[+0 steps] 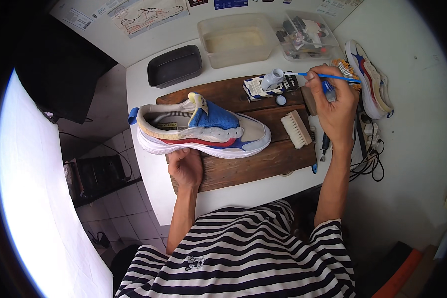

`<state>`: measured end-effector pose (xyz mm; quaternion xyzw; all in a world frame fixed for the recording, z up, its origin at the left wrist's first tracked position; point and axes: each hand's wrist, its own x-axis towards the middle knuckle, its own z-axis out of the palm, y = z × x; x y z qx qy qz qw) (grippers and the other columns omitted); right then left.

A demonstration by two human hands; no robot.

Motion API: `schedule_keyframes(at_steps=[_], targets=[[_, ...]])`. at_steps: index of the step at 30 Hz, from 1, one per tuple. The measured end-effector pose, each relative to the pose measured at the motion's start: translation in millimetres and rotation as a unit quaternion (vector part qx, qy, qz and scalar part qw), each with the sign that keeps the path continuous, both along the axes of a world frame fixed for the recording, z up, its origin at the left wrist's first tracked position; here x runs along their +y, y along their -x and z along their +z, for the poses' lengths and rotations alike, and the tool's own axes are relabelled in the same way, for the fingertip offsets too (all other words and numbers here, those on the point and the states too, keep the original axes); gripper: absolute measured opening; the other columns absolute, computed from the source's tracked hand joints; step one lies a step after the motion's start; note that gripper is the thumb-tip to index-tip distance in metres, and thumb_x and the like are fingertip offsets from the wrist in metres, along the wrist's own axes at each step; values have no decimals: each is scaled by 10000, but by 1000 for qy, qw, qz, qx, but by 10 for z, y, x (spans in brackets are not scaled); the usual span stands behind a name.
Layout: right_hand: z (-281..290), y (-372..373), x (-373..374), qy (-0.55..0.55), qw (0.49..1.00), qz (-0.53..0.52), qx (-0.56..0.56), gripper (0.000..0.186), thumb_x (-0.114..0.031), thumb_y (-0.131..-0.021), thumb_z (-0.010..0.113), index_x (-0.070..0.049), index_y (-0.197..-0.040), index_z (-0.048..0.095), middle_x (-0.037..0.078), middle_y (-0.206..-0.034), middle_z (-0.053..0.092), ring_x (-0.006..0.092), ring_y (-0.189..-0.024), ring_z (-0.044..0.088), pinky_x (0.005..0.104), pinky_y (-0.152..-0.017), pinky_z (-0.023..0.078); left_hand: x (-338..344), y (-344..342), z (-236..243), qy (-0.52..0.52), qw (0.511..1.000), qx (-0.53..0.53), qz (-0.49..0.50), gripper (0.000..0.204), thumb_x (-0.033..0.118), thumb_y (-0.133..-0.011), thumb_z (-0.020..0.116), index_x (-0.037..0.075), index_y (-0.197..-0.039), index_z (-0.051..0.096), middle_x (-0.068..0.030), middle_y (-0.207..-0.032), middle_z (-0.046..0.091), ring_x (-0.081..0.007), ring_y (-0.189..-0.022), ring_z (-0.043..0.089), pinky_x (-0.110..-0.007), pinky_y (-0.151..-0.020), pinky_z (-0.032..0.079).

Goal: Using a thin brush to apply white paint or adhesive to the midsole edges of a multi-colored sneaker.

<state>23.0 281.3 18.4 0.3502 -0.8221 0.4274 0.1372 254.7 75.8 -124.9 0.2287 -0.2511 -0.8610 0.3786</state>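
Observation:
My left hand (186,171) holds a sneaker (221,130) from below, its fingers hidden under the white sole. The sneaker is cream with blue, red and white parts and has no laces; its toe points right. My right hand (338,111) pinches a thin blue-handled paintbrush (341,78). The brush's tip is at the mouth of a small tilted bottle (272,80); I cannot tell whether they touch. The bottle rests in a printed carton (254,90), with a round cap (281,100) in front. A wooden scrub brush (297,131) lies bristles toward me on the dark wooden board (223,174).
At the back stand a dark tray (156,74), a translucent tub (236,57) and a clear box of small supplies (308,37). A matching sneaker (370,82) stands at the right beside several thin brushes (343,65). Black cables (375,161) tangle near the right edge.

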Motion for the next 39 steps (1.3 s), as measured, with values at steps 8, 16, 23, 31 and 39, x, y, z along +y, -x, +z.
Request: schedule_keyframes(at_steps=[8, 16, 23, 31, 39], targets=[[-738, -669, 355, 375, 889, 43, -261, 130, -102, -1031, 559, 27, -1042, 556, 173, -907, 700, 208, -766, 686, 371, -796, 586, -6, -16, -110, 28, 1000, 12, 3, 182, 40, -821, 501, 68, -989, 565, -26, -929, 573, -189, -967, 559, -427, -1036, 432], [-1202, -1304, 257, 422, 872, 5, -247, 112, -58, -1032, 511, 23, -1101, 475, 229, -957, 681, 263, -844, 694, 398, -778, 608, -82, -63, -211, 60, 997, 47, -33, 417, 129, -820, 559, 6, -1219, 553, -108, -1194, 626, -259, -1187, 565, -410, -1083, 396], [-1366, -1343, 204, 477, 825, 13, -302, 107, -63, -1033, 505, 17, -1080, 450, 254, -1010, 670, 265, -852, 694, 383, -762, 609, -58, -71, -193, 45, 999, 19, -25, 385, 136, -824, 564, 15, -1190, 567, -97, -1152, 637, -250, -1152, 580, -408, -1070, 402], [-1363, -1362, 179, 459, 834, -2, -306, 108, -71, -1034, 513, 16, -1062, 454, 244, -939, 685, 244, -756, 687, 387, -772, 605, -39, -57, -125, 69, 997, 5, -28, 390, 131, -822, 558, 14, -1193, 563, -96, -1180, 629, -248, -1184, 564, -419, -1095, 383], [-1320, -1351, 181, 453, 843, -9, -291, 123, -77, -1030, 526, 24, -1040, 456, 245, -919, 687, 239, -735, 695, 429, -837, 609, -58, -66, -186, 57, 998, 22, -30, 410, 115, -813, 560, 11, -1209, 560, -104, -1208, 627, -253, -1207, 553, -425, -1110, 372]])
